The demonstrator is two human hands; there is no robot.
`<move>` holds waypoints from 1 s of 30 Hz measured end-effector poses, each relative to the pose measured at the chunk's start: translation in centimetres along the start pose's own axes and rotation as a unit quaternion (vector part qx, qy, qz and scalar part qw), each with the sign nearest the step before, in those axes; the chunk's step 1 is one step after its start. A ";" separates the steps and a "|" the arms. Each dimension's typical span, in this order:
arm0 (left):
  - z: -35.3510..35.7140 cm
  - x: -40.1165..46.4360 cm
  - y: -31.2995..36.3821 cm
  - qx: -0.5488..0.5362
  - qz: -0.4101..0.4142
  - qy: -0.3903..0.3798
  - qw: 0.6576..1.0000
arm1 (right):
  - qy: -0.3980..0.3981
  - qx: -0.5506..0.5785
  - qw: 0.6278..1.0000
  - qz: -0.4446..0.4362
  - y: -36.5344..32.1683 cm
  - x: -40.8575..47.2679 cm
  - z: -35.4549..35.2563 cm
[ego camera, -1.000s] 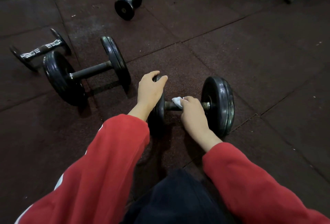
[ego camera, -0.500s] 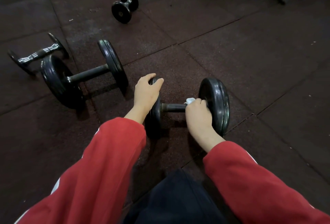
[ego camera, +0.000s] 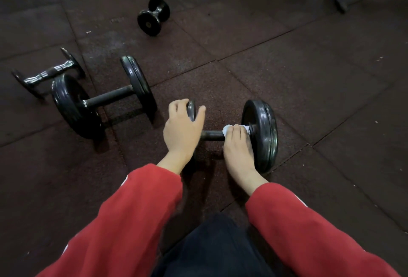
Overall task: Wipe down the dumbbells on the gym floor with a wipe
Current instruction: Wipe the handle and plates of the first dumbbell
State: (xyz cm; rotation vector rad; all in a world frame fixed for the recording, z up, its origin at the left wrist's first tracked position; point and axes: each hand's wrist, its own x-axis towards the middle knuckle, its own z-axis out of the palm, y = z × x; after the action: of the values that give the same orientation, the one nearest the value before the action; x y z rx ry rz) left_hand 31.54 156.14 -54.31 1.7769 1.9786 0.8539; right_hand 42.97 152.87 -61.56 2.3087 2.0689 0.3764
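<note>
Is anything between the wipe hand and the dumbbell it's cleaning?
Nothing visible. The right hand already presses the white wipe onto the dark metal handle beside the right black plate; the left hand grips the left plate.

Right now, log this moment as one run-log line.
left hand: steadies dumbbell plate | right hand: presses wipe on handle at right plate | step: wiping
</note>
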 end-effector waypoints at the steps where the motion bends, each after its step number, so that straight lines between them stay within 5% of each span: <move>1: 0.1 -0.6 -0.1 0.026 0.008 -0.029 0.999 | -0.005 0.011 1.000 0.000 -0.1 0.2 -0.4; 8: -1.9 0.3 0.3 0.122 -0.049 -0.255 0.958 | 0.017 0.011 0.999 -0.036 0.0 0.9 -0.5; 30: -3.8 -5.0 -0.9 0.125 -0.023 -0.248 0.960 | -0.032 0.000 0.988 -0.148 0.9 -1.6 -1.8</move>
State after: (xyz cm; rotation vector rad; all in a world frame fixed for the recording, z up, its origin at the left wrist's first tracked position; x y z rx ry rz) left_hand 29.25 150.44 -52.68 1.8401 1.8306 0.1149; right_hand 43.31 150.89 -59.94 1.9389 2.3290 0.2864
